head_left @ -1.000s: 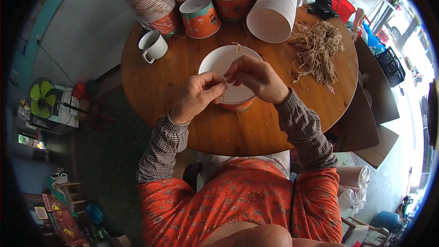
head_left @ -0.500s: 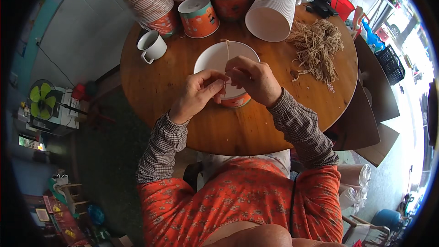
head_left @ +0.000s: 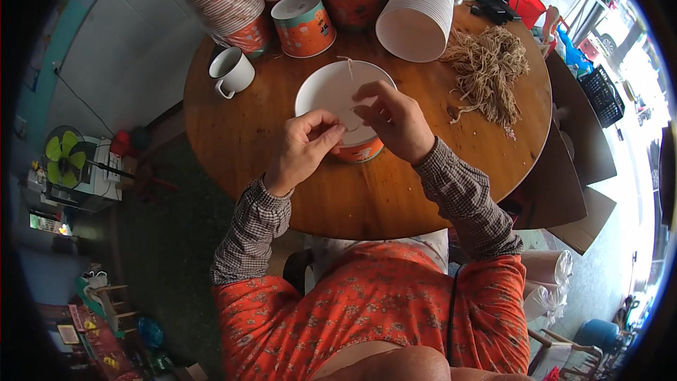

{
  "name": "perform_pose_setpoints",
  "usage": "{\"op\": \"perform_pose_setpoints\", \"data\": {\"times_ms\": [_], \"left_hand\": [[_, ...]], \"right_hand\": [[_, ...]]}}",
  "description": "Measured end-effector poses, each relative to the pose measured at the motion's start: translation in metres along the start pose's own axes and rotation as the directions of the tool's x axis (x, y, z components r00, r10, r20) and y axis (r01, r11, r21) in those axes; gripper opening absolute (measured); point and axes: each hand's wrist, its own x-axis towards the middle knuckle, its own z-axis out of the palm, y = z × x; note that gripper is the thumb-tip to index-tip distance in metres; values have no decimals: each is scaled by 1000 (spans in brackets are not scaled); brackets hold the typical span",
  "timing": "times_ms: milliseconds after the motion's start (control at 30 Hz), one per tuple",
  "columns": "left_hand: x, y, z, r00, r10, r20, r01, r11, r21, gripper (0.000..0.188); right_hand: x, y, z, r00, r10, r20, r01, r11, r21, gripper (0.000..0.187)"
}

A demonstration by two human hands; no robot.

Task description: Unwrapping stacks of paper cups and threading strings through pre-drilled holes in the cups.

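A round paper tub (head_left: 314, 95), white inside and orange outside, stands upright on the wooden table in front of me. A thin beige string (head_left: 350, 68) hangs over its far rim, and a fine curved length shows inside, near my fingers. My left hand (head_left: 300, 152) is over the near left rim, its thumb and forefinger pinched on the string. Above the tub's right side is my right hand (head_left: 400, 121), with bent fingers and a gap between thumb and forefinger; nothing plainly shows in it. A tangled pile of beige strings (head_left: 490, 70) lies to the right.
Tall nested stacks of paper tubs (head_left: 222, 7) stand along the back, beside an upside-down orange tub (head_left: 303, 28). Another white stack (head_left: 416, 17) lies on its side. A white enamel mug (head_left: 233, 72) sits at left. Cardboard boxes (head_left: 564, 162) are beyond the table's right edge.
My right hand has moved slightly up and away from the left, and its finger and thumb have parted. My left hand has stayed almost in place, still pinching.
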Motion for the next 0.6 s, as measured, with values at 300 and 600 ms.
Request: {"op": "perform_pose_setpoints", "data": {"times_ms": [300,600], "left_hand": [[-1,5,6,995,-67,-74,56,988,-147,18],[0,14,-2,984,-180,5,180,981,-78,19]], "right_hand": [[-16,-15,-3,936,-165,311,282,879,-385,29],[-14,-17,9,997,-63,32,69,972,-224,38]]}}
